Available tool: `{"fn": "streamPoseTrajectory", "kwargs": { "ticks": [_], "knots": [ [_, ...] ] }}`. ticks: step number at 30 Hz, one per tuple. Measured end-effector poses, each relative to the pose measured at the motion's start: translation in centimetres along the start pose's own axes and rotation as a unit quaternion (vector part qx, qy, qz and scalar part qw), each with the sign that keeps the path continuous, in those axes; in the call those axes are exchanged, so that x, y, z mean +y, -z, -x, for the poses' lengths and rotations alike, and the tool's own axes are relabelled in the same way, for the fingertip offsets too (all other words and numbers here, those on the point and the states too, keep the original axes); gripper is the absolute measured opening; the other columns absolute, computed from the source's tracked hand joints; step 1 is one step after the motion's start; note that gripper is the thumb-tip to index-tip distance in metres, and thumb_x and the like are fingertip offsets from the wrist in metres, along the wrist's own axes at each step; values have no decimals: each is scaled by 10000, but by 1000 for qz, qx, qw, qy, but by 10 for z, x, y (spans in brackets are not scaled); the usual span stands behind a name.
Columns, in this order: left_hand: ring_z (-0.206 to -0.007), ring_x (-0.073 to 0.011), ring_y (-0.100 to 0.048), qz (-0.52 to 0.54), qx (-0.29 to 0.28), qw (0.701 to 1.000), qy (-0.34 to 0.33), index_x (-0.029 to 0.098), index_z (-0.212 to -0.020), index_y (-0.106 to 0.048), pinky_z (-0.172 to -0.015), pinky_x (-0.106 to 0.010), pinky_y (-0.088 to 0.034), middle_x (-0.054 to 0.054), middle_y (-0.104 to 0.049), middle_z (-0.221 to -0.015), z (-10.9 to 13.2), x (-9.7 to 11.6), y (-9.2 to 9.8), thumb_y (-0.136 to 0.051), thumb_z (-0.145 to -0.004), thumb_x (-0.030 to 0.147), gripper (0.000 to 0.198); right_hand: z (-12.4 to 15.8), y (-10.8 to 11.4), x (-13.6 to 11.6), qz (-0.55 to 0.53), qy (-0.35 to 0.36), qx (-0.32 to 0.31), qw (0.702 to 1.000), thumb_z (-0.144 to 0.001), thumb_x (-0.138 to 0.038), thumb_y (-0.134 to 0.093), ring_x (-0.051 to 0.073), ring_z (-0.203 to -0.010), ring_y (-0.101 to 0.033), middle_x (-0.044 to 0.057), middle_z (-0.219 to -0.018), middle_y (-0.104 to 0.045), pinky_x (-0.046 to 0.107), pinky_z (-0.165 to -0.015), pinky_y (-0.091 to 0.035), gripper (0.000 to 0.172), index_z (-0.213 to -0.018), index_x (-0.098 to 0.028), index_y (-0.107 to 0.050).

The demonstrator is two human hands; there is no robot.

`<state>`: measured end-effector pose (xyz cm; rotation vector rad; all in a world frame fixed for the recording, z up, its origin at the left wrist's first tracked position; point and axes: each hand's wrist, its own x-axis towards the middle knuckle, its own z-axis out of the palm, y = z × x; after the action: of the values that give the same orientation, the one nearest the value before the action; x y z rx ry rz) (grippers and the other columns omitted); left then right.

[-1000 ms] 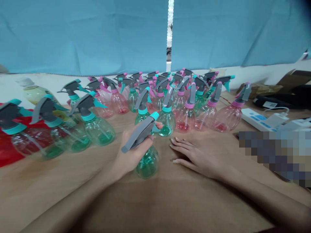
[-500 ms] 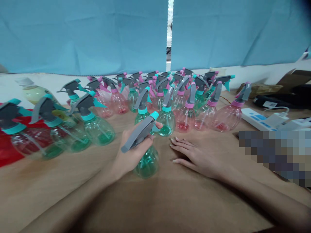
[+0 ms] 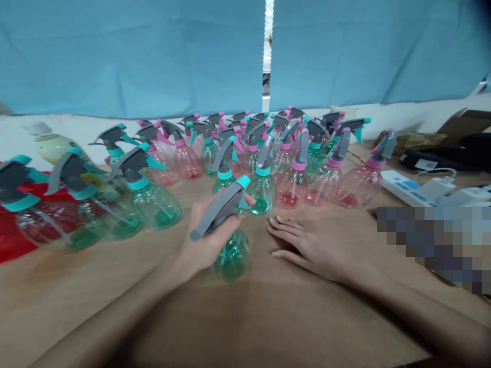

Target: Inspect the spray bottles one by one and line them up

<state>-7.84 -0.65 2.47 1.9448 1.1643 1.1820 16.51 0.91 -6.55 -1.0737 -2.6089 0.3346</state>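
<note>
My left hand (image 3: 207, 240) is wrapped round the neck of a green spray bottle (image 3: 231, 260) with a grey and teal trigger head. The bottle stands upright on the table, its collar hidden by my fingers. To the right, my right hand (image 3: 303, 245) lies flat on the wood, fingers stretched out, holding nothing. Just beyond it are a green spray bottle (image 3: 263, 191) and a pink spray bottle (image 3: 292, 189). On the left, a row of green spray bottles includes one (image 3: 157, 207) close to my left hand.
Several pink and green spray bottles crowd the back of the table (image 3: 291, 317). A white power strip (image 3: 406, 186) with plugs lies at the right. At the far left are red material (image 3: 11, 235) and a larger bottle with a white cap (image 3: 57, 148). A blue curtain (image 3: 153, 56) hangs behind.
Almost nothing differs. My left hand keeps its hold on the green spray bottle, and my right hand rests in the same spot.
</note>
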Motion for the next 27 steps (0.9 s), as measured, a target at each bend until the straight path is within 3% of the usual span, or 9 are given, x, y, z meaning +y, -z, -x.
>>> {"fn": "streamPoseTrajectory", "kwargs": {
  "ticks": [14,27],
  "knots": [
    [-582,-151,-494,29,-13,1000,-1,241,-824,-640,-621,-315,-396,19,-586,-714,-3,7,2,-552,-764,234,107,0,1,-1,-3,-2,8,1000,-930,-541,-417,261,-1385,-329,82,-1475,-414,470,-1135,-299,607,-1435,-207,-389],
    [-699,-180,-571,40,-28,999,-1,229,-745,-600,-657,-313,-439,-1,-597,-733,-4,6,2,-537,-751,239,64,0,1,-1,-3,3,8,1000,-933,-544,-403,262,-1382,-335,82,-1474,-413,483,-1125,-315,607,-1444,-218,-372]
  ]
}}
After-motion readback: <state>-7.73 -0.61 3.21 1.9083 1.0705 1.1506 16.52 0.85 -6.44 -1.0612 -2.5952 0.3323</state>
